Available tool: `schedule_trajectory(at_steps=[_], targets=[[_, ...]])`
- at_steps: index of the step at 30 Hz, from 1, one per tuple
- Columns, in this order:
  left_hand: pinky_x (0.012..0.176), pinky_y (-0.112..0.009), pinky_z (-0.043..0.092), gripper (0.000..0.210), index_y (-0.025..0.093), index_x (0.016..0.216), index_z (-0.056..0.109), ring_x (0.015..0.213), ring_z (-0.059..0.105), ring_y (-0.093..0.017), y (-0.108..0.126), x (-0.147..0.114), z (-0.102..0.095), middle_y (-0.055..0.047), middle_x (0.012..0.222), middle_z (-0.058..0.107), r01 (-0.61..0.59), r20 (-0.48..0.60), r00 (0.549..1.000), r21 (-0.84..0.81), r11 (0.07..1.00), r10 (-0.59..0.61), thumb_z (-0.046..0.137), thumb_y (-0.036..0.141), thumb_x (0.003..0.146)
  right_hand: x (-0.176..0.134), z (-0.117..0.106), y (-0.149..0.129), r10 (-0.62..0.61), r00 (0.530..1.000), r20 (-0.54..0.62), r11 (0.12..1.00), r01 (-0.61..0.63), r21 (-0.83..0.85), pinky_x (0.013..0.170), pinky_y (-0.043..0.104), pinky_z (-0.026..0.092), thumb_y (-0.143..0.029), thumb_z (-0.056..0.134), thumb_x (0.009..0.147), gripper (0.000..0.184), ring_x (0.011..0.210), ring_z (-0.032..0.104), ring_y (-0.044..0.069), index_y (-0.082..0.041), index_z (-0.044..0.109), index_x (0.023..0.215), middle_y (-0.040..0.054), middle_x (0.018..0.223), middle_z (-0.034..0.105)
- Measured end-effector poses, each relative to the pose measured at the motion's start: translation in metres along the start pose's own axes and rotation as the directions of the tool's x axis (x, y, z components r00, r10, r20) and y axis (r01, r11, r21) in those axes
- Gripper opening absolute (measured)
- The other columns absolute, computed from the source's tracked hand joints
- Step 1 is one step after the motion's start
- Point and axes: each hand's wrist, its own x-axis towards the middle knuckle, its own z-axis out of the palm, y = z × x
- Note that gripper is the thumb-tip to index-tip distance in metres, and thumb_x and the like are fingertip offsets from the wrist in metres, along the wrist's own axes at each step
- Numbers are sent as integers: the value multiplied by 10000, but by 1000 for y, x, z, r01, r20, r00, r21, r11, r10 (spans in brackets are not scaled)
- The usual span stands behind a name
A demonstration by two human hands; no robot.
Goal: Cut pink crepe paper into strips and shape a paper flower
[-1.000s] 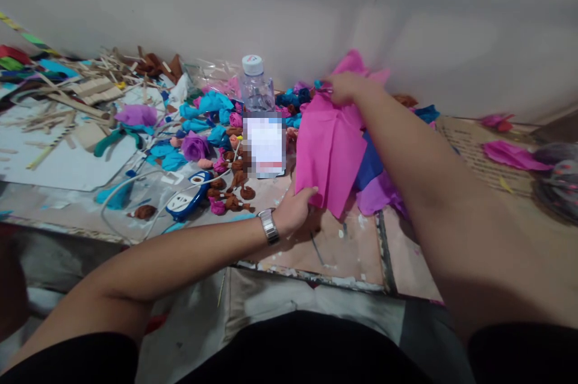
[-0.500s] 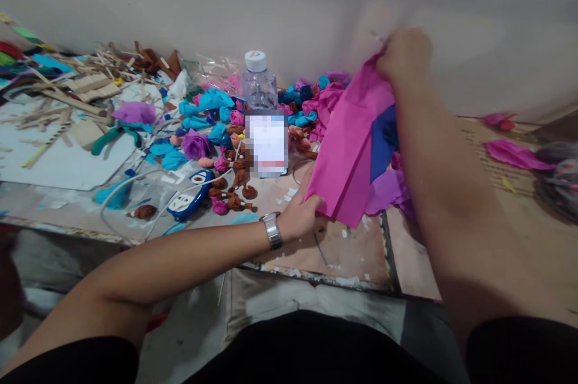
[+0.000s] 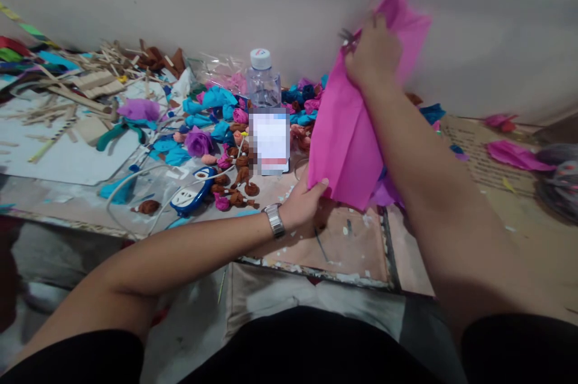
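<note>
1. Pink paper (image 3: 345,146) is held up right of centre, its top reaching into the upper right of the frame.
2. Its thin, matte sheet is marked by long creases lower down; its upper end is flared and crumpled into pointed corners.
3. Its lower left edge is pinched by the left hand (image 3: 304,206), thumb uppermost.
4. Its upper part is overlapped by the right hand (image 3: 374,54), fingers curled; whether paper or the blurred tool (image 3: 347,37) is gripped cannot be told.
</note>
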Motion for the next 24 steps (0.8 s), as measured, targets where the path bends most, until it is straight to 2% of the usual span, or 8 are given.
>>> schedule_trajectory(at_steps=[2, 5, 8, 10, 13, 17, 20, 24], targets=[[1200, -443, 454, 643, 290, 1571, 427, 1379, 582, -244, 2, 3, 1, -98, 1531, 591, 34, 19, 999, -142, 989, -32, 640, 315, 965, -6, 14, -2, -57, 997, 60, 998, 57, 5, 1060, 593, 505, -202, 699, 924, 856, 1238, 630, 392, -18, 268, 1641, 292, 1675, 335], [1113, -404, 521, 732, 272, 1619, 314, 1217, 673, -203, 5, 9, 0, -150, 1527, 571, 114, -6, 993, -294, 949, -121, 639, 225, 965, -15, 30, 2, -196, 974, 117, 980, 193, 40, 1082, 531, 489, -154, 680, 937, 841, 1282, 587, 338, -102, 262, 1664, 221, 1725, 290], [971, -344, 567, 799, 272, 1605, 327, 994, 704, -149, 5, 14, -5, -134, 1318, 677, 124, -21, 991, -253, 959, -134, 706, 139, 913, -23, 41, 7, -285, 946, 152, 958, 275, 83, 1080, 522, 475, -147, 680, 949, 876, 1261, 581, 295, -237, 220, 1689, 139, 1756, 263], [894, -304, 565, 663, 233, 1483, 508, 903, 685, -127, 4, 16, -8, -98, 1168, 713, 97, 8, 995, -160, 982, -97, 740, 109, 874, -29, 45, 12, -311, 937, 161, 948, 295, 116, 1087, 524, 466, -149, 675, 950, 871, 1265, 579, 303, -241, 223, 1689, 133, 1756, 264], [815, -277, 552, 397, 152, 1257, 679, 811, 668, -121, 3, 17, -11, -64, 945, 722, 111, 51, 993, -36, 993, -109, 738, 122, 866, -39, 45, 21, -344, 922, 178, 936, 321, 145, 1116, 531, 444, -206, 682, 950, 728, 1342, 537, 338, -170, 385, 1614, 158, 1702, 370], [694, -245, 509, 364, 138, 1184, 715, 678, 611, -106, 9, 14, -10, -4, 747, 663, 108, 18, 994, 34, 994, -109, 766, 151, 824, -63, 35, 35, -390, 888, 242, 919, 360, 158, 1092, 492, 476, -348, 690, 953, 521, 1303, 589, 339, -166, 597, 1432, 144, 1494, 615], [617, -215, 471, 297, 147, 1068, 706, 648, 585, -100, 16, 12, -8, 12, 725, 641, 85, -22, 996, 56, 995, -84, 790, 190, 787, -89, 29, 46, -411, 859, 305, 911, 381, 155, 1039, 501, 511, -419, 672, 956, 546, 1267, 630, 362, -217, 592, 1457, 127, 1455, 657], [575, -178, 446, 269, 159, 966, 694, 633, 576, -77, 19, 14, -7, -4, 828, 682, 61, -63, 996, 46, 997, -58, 647, 69, 717, -119, 30, 63, -402, 832, 382, 915, 385, 123, 994, 513, 532, -467, 695, 929, 543, 1245, 653, 390, -227, 640, 1412, 133, 1444, 674]])
